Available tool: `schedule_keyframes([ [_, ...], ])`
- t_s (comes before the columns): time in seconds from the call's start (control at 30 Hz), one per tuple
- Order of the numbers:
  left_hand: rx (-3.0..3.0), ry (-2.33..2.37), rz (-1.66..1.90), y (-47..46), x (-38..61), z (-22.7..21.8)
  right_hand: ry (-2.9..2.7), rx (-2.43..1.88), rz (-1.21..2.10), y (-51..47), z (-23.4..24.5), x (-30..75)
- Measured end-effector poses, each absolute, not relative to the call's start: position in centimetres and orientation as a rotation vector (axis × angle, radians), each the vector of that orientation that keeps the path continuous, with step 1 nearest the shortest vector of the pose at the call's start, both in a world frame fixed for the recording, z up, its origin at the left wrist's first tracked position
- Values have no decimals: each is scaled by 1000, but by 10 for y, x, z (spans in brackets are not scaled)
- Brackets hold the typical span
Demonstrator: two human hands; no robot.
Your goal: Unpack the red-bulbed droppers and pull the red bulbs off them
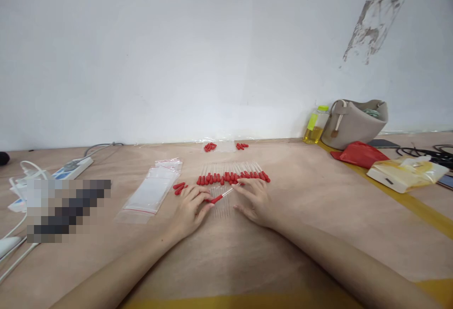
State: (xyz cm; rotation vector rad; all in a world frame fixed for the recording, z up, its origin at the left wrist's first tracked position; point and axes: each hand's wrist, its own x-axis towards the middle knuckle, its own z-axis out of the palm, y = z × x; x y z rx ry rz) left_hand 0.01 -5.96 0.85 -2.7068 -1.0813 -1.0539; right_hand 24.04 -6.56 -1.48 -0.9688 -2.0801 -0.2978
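Note:
A glass dropper with a red rubber bulb (220, 197) lies slanted between my hands. My left hand (191, 207) pinches its red bulb end. My right hand (255, 198) holds the clear glass end with its fingers curled. Just beyond my hands lies a row of several finished droppers with red bulbs (233, 176), side by side. Bare glass tubes (221, 205) lie under and between my hands. A few loose red bulbs (180, 187) lie left of my left hand.
A stack of clear zip bags (153, 192) lies to the left. More red bulbs (210, 146) lie near the wall. A power strip (72, 167) and cables sit far left. A yellow bottle (316, 125), beige bag (356, 121), red cloth (359, 154) and plastic bag (406, 172) stand right.

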Motion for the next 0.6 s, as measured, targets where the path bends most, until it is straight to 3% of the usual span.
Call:
schedule_keyframes([
  [0.17, -2758, -983, -1053, -58, 8, -2, -2078, -1027, -451, -71, -19, 239],
  [0.6, -2784, -973, -926, -67, 13, -2, -2259, -911, -236, -79, -19, 225],
])
